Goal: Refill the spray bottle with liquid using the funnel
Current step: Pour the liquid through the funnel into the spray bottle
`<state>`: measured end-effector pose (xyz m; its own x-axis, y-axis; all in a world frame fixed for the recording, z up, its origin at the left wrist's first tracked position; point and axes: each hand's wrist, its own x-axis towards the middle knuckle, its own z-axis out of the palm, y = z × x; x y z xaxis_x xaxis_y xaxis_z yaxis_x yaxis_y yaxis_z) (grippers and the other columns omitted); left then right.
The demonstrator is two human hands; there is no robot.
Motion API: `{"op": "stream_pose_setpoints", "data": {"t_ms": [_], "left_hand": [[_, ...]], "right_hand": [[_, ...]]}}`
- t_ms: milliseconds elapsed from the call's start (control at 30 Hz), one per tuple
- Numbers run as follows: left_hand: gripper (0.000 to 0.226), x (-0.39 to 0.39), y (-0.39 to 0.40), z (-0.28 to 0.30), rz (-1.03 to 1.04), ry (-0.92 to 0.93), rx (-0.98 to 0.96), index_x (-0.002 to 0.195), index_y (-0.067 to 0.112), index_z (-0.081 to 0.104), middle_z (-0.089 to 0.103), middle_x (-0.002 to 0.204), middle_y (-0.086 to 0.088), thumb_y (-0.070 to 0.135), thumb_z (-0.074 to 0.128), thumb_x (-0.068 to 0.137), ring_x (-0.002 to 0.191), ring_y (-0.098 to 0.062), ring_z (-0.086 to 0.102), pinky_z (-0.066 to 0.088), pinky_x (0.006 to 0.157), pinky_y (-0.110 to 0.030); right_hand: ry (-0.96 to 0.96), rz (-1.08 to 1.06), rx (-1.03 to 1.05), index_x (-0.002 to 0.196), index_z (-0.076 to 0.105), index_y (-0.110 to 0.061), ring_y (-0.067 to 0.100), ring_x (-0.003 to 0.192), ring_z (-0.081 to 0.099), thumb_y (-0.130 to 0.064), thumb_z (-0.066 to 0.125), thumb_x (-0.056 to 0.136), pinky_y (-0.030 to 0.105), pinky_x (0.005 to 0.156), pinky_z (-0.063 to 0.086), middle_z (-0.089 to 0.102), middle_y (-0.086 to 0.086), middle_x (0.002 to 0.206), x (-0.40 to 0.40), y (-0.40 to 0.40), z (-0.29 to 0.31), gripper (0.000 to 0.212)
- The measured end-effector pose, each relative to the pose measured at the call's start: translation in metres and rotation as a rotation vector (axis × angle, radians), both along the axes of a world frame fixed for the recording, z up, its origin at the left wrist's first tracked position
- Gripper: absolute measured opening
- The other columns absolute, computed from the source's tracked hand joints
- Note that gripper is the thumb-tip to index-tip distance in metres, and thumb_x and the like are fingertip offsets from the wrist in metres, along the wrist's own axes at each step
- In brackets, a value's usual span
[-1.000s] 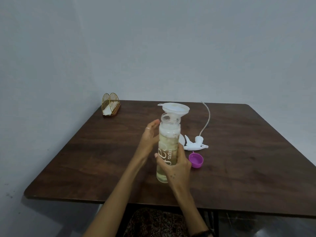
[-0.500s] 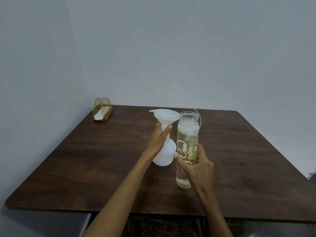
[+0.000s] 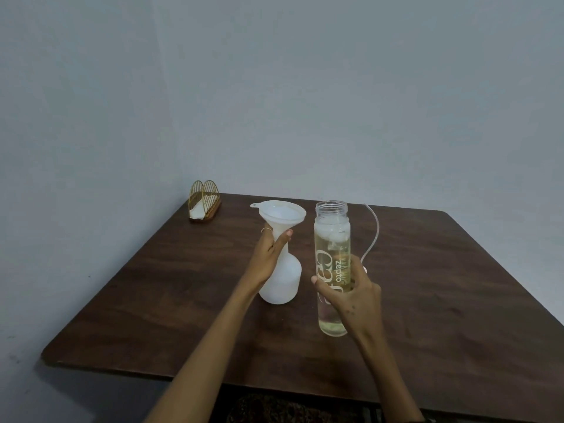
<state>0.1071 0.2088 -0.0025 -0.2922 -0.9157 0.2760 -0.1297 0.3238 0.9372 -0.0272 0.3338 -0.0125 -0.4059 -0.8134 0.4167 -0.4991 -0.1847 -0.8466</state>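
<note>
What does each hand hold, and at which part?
Left hand holds the spray bottle at its neck; right hand holds the clear bottle at mid-body.

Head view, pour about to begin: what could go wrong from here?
1. The tall clear bottle of yellowish liquid, gripped by the right hand, has a wide open mouth; a quick tilt could overshoot the white plastic funnel.
2. The funnel sits high on the slim white spray bottle, steadied only at the neck by the left hand; it could tip.

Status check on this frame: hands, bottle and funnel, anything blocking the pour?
Left hand grips spray bottle neck under funnel. Right hand grips open clear bottle, upright, yellowish liquid inside. No pour yet. Nothing between the two.
</note>
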Motion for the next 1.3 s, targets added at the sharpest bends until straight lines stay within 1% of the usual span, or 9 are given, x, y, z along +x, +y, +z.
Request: {"op": "stream_pose_setpoints", "data": {"t_ms": [100, 267, 400, 533, 733, 933, 1133, 1200, 1300], "left_hand": [[0.025, -0.001, 0.0, 0.002, 0.006, 0.043, 0.057, 0.107, 0.005, 0.047, 0.045, 0.087, 0.006, 0.024, 0.054, 0.092, 0.088, -0.007, 0.049, 0.042, 0.073, -0.014], [0.076, -0.006, -0.001, 0.006, 0.008, 0.252, 0.128, 0.13, 0.021, 0.032, 0.055, 0.12, 0.006, 0.01, 0.078, 0.071, 0.112, -0.009, 0.053, 0.049, 0.091, -0.026], [0.09, -0.014, -0.001, 0.012, 0.034, 0.301, 0.111, 0.13, 0.021, 0.029, 0.054, 0.122, 0.001, 0.009, 0.085, 0.061, 0.112, -0.012, 0.054, 0.05, 0.084, -0.019], [0.091, -0.018, 0.001, 0.015, 0.048, 0.329, 0.096, 0.132, 0.025, 0.027, 0.052, 0.123, 0.0, 0.011, 0.084, 0.062, 0.105, -0.006, 0.054, 0.049, 0.072, -0.009], [0.096, -0.019, 0.0, 0.013, 0.021, 0.398, 0.075, 0.126, 0.028, 0.035, 0.056, 0.119, 0.001, 0.04, 0.081, 0.043, 0.108, -0.01, 0.057, 0.052, 0.077, -0.015], [0.099, -0.018, -0.003, 0.007, 0.052, 0.403, 0.072, 0.132, 0.022, 0.035, 0.055, 0.124, 0.0, 0.039, 0.083, 0.047, 0.115, -0.011, 0.054, 0.049, 0.087, -0.02], [0.103, -0.021, -0.004, 0.012, 0.075, 0.405, 0.018, 0.14, 0.019, 0.024, 0.043, 0.132, -0.002, 0.003, 0.085, 0.058, 0.123, -0.013, 0.043, 0.043, 0.096, -0.014], [0.111, -0.022, -0.004, 0.011, 0.065, 0.406, 0.012, 0.142, 0.019, 0.022, 0.041, 0.136, -0.004, 0.01, 0.086, 0.051, 0.126, -0.014, 0.041, 0.04, 0.102, -0.022], [0.112, -0.022, -0.003, 0.011, 0.072, 0.414, 0.013, 0.142, 0.018, 0.022, 0.042, 0.135, -0.002, 0.022, 0.082, 0.048, 0.125, -0.012, 0.042, 0.043, 0.093, -0.01]], "right_hand": [[0.009, 0.001, 0.002, 0.109, 0.059, -0.02, 0.002, 0.08, 0.067, -0.025, 0.081, 0.07, 0.012, 0.069, 0.052, 0.07, -0.008, 0.089, 0.0, -0.003, 0.005, 0.046], [0.023, -0.005, 0.002, 0.108, 0.058, -0.022, 0.001, 0.08, 0.066, -0.027, 0.081, 0.069, 0.014, 0.069, 0.053, 0.069, -0.012, 0.087, -0.002, -0.005, 0.009, 0.045], [0.027, -0.005, -0.009, 0.108, 0.059, -0.019, -0.005, 0.081, 0.065, -0.025, 0.081, 0.069, 0.009, 0.067, 0.051, 0.068, -0.016, 0.083, -0.004, -0.006, 0.01, 0.045], [0.027, 0.001, -0.017, 0.109, 0.059, -0.016, -0.004, 0.081, 0.065, -0.024, 0.082, 0.069, 0.008, 0.067, 0.05, 0.07, -0.011, 0.085, -0.004, -0.006, 0.009, 0.046], [0.042, 0.003, -0.012, 0.113, 0.058, -0.016, 0.004, 0.082, 0.067, -0.027, 0.081, 0.07, 0.019, 0.073, 0.055, 0.07, -0.007, 0.09, -0.003, -0.009, 0.009, 0.05], [0.073, 0.005, -0.019, 0.11, 0.058, -0.019, -0.007, 0.08, 0.064, -0.025, 0.081, 0.07, 0.006, 0.067, 0.049, 0.068, -0.016, 0.083, -0.007, -0.012, 0.013, 0.046], [0.094, 0.008, -0.003, 0.109, 0.058, -0.023, -0.007, 0.076, 0.063, -0.026, 0.081, 0.07, 0.003, 0.064, 0.045, 0.068, -0.015, 0.081, -0.016, -0.013, 0.022, 0.045], [0.099, 0.008, 0.011, 0.111, 0.058, -0.024, -0.007, 0.078, 0.063, -0.027, 0.08, 0.071, 0.004, 0.066, 0.047, 0.068, -0.016, 0.082, -0.019, -0.013, 0.023, 0.046], [0.112, 0.01, 0.022, 0.111, 0.058, -0.025, -0.008, 0.078, 0.063, -0.027, 0.079, 0.071, 0.005, 0.065, 0.047, 0.067, -0.018, 0.082, -0.021, -0.013, 0.024, 0.046]]}}
